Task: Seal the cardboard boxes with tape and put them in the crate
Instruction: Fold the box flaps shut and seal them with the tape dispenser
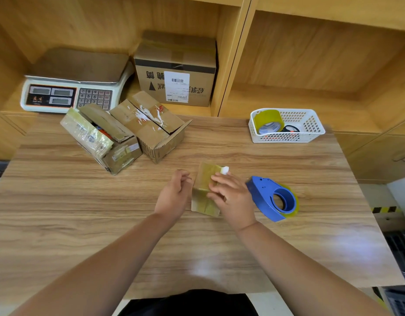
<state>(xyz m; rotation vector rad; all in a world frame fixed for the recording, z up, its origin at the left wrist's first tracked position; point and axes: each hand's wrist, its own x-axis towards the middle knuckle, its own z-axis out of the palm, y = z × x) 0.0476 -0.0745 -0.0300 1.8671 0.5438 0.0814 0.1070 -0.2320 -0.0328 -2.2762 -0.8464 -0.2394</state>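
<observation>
A small tape-covered cardboard box (203, 190) lies on the wooden table (83, 213) in front of me. My right hand (231, 197) rests flat on its top and right side, fingers spread. My left hand (175, 192) hovers just left of the box with loosely curled fingers, holding nothing. A blue tape dispenser (272, 200) with a yellowish roll lies on the table right of my right hand. Two more cardboard boxes stand at the back left: one with open flaps (99, 137) and one with torn white label marks (151, 126).
A white scale (71, 87) and a large labelled carton (176, 74) sit on the shelf behind. A white perforated basket (288, 126) at the back right holds a tape roll (268, 122). Dark crate slats (399, 258) show past the table's right edge.
</observation>
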